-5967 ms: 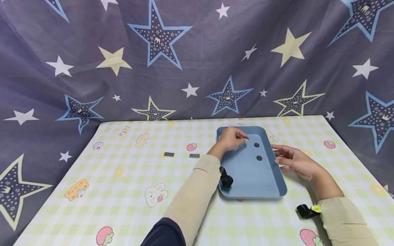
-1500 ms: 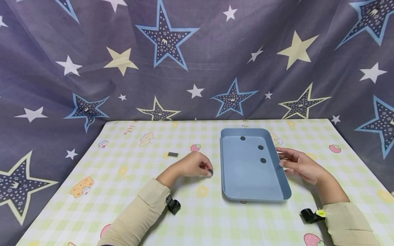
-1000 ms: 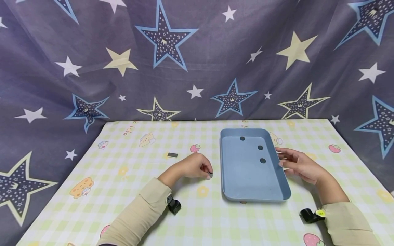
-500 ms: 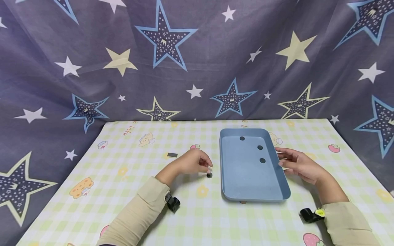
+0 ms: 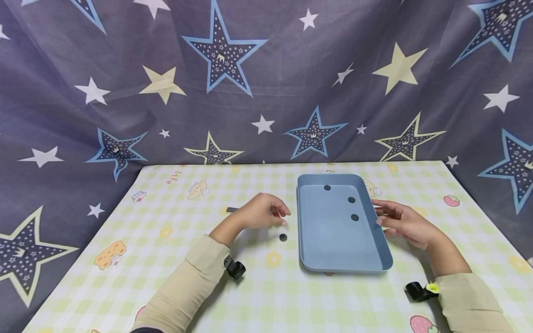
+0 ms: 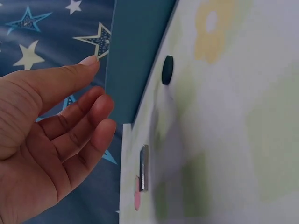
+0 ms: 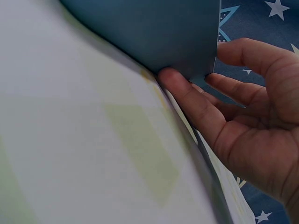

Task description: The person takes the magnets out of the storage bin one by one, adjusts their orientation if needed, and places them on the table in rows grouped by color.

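While a green-and-white checked table (image 5: 266,296) carries a blue rectangular tray (image 5: 329,240), the right hand (image 5: 405,224) touches the tray's right side, grip loosely spread; the left hand (image 5: 260,212) hovers, grip parted and holding nothing, near a flat black rectangular piece (image 5: 231,210) and a round black disc (image 5: 283,237) left of the tray.

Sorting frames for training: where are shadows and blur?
Head view: even light, black disc beside the tray clear, soft shadow by the right hand; left wrist: shadow across the tablecloth, flower print blurred; right wrist: nearby tablecloth soft, shading along the tray.
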Tool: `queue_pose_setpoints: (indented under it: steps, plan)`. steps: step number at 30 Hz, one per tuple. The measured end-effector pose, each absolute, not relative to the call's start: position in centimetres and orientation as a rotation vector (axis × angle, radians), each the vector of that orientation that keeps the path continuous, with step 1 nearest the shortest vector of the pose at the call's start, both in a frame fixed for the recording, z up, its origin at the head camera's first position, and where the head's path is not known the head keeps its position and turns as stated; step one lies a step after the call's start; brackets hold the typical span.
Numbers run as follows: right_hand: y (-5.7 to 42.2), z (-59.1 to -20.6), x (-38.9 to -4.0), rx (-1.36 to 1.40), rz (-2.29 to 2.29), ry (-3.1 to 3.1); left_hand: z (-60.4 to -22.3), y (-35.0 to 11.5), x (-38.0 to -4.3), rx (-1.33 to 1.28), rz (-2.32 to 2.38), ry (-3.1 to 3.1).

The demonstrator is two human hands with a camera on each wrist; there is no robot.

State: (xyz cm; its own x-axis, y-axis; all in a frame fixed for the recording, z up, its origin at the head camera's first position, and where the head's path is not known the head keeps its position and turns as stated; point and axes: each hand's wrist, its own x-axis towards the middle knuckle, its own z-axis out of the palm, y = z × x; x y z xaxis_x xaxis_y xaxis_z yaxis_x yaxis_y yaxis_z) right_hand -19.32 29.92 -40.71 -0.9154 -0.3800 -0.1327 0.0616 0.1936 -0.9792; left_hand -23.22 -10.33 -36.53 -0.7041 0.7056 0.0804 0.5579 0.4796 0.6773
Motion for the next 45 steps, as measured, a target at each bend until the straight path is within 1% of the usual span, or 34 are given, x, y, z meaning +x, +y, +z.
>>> queue_pose_setpoints:
  steps: [22,34,45]
  plan:
    - [30.0,-40.8,-19.3,-0.297,-1.766,2.141,-34.1,-6.6,-24.3,1.172,1.019,2.405]
    - [30.1,-40.8,-19.3,-0.296,-1.769,2.139,-33.1,-4.3,-24.7,1.069,1.044,2.336]
    - [30.0,-40.8,-19.3,-0.305,-1.78,2.125,-33.0,-2.1,-25.5,1.143,1.02,2.31]
